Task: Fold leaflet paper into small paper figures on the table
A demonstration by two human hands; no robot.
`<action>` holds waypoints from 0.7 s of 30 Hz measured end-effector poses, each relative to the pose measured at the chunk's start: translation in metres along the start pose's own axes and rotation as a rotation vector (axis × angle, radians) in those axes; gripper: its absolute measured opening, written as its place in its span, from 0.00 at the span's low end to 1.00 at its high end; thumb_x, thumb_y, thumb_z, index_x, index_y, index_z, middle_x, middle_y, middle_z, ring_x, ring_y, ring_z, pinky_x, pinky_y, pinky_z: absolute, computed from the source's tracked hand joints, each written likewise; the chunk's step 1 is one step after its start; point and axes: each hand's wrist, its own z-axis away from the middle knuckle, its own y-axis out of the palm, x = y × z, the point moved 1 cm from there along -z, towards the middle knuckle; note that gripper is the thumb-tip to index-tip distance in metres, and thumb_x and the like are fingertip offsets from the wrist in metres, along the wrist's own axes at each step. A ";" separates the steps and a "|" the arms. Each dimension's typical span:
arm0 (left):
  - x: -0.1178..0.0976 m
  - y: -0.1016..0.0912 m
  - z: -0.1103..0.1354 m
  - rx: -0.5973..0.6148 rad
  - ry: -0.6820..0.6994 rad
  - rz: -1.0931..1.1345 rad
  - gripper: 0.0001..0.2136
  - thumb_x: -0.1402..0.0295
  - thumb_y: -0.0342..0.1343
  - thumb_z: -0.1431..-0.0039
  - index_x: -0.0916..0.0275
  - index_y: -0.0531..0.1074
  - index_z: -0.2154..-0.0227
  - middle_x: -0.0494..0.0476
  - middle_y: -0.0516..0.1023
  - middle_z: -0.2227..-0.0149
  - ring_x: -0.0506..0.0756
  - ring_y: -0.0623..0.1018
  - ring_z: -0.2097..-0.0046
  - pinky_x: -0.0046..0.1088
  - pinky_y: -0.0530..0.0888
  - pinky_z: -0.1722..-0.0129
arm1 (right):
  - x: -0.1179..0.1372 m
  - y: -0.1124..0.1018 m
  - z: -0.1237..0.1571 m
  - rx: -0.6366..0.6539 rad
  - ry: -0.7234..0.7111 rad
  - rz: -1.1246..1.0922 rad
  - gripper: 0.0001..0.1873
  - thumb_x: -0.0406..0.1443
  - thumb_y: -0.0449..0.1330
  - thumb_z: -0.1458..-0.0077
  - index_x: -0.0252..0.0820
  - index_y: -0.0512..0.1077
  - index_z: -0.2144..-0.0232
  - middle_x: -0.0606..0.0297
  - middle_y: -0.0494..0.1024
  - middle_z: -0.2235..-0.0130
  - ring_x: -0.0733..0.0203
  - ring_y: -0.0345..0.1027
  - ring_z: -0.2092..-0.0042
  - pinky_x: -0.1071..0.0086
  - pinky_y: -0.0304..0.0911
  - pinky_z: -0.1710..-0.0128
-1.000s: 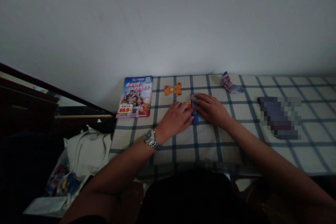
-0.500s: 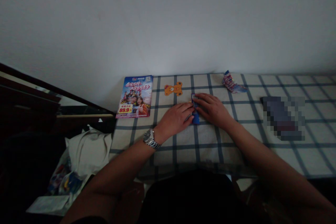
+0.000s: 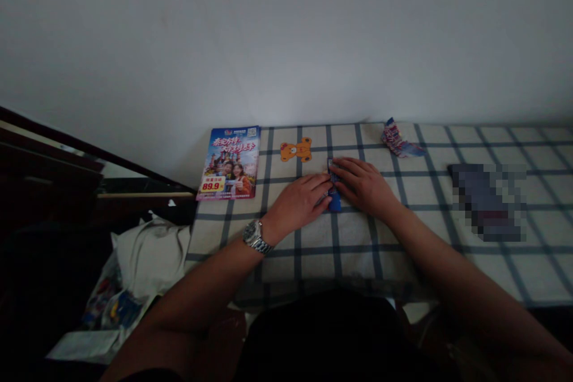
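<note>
Near the middle of the checked worktop (image 3: pixel 313 239), left hand (image 3: pixel 298 203) and right hand (image 3: pixel 363 184) meet on a small folded blue paper (image 3: pixel 333 203); each grip seems flat, pressing it, clasping nothing.

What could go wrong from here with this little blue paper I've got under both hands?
1. The left hand and right hand cover most of the blue paper in dim light, so its edges are hard to see and it could end up skewed.
2. It lies on a checked cloth, which might bunch under the pressure.
3. The flyer sits at the table's left edge; the left forearm could nudge it off.
</note>
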 end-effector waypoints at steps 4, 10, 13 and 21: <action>0.001 0.000 0.000 -0.008 0.004 0.000 0.18 0.63 0.51 0.25 0.65 0.72 0.39 0.63 0.74 0.37 0.60 0.74 0.37 0.43 0.73 0.34 | 0.000 0.000 0.000 0.000 0.002 -0.007 0.24 0.42 0.56 0.29 0.47 0.69 0.34 0.56 0.72 0.33 0.43 0.65 0.33 0.45 0.65 0.36; 0.002 0.000 0.000 0.008 0.019 0.002 0.18 0.64 0.50 0.24 0.65 0.71 0.38 0.63 0.74 0.37 0.59 0.73 0.36 0.43 0.72 0.33 | 0.001 0.000 -0.001 -0.006 0.007 -0.018 0.24 0.42 0.56 0.29 0.46 0.70 0.34 0.55 0.72 0.33 0.43 0.65 0.33 0.46 0.64 0.35; 0.001 0.001 0.000 0.008 0.013 -0.008 0.19 0.63 0.50 0.24 0.67 0.71 0.39 0.64 0.74 0.36 0.60 0.73 0.36 0.42 0.72 0.33 | 0.001 0.000 0.000 -0.007 0.005 -0.022 0.24 0.42 0.55 0.29 0.46 0.69 0.34 0.56 0.72 0.33 0.43 0.65 0.33 0.45 0.64 0.35; 0.000 0.001 0.000 0.006 0.010 -0.010 0.18 0.62 0.50 0.24 0.66 0.71 0.39 0.64 0.74 0.36 0.60 0.73 0.36 0.43 0.72 0.33 | 0.000 0.000 0.000 0.001 -0.002 -0.013 0.24 0.42 0.56 0.29 0.45 0.70 0.34 0.56 0.72 0.33 0.44 0.64 0.33 0.45 0.64 0.35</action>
